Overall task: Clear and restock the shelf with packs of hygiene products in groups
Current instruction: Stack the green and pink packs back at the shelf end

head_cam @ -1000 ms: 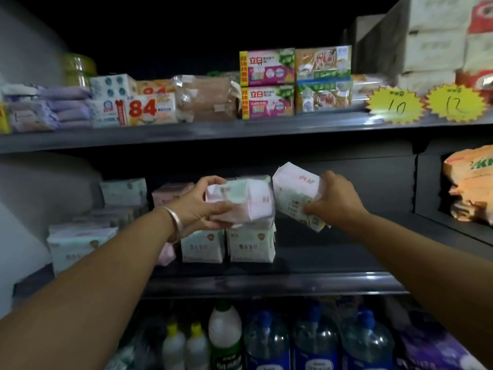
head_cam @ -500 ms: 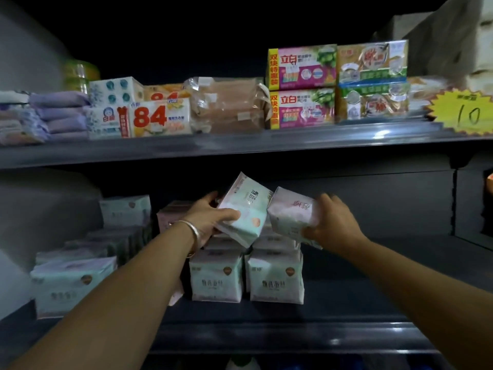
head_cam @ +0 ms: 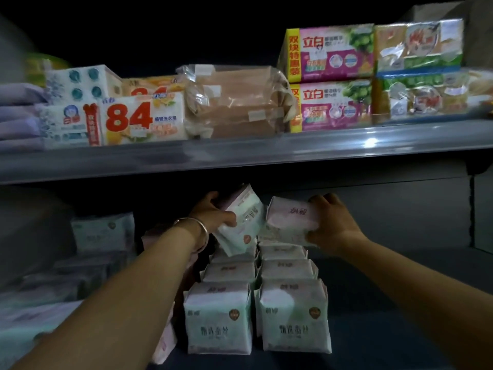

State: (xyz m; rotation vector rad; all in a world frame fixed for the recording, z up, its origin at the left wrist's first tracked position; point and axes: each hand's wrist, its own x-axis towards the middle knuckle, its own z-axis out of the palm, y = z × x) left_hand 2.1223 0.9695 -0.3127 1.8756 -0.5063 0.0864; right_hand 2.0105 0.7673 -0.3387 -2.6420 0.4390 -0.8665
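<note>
My left hand grips a tilted pale green and pink pack deep inside the middle shelf. My right hand grips a pink pack beside it, over the back of the right row. Below them two rows of green packs run from the shelf's front toward the back, several in each row. The two held packs touch each other at their near edges.
More pale packs lie in the dim left part of the same shelf. The upper shelf just above my hands carries soap boxes, an "84" box and wrapped brown bars. Dark bare shelf floor lies right of the rows.
Both hands have moved further back and down into the shelf with their packs. The view has closed in on the shelf, and the lower bottles are out of sight.
</note>
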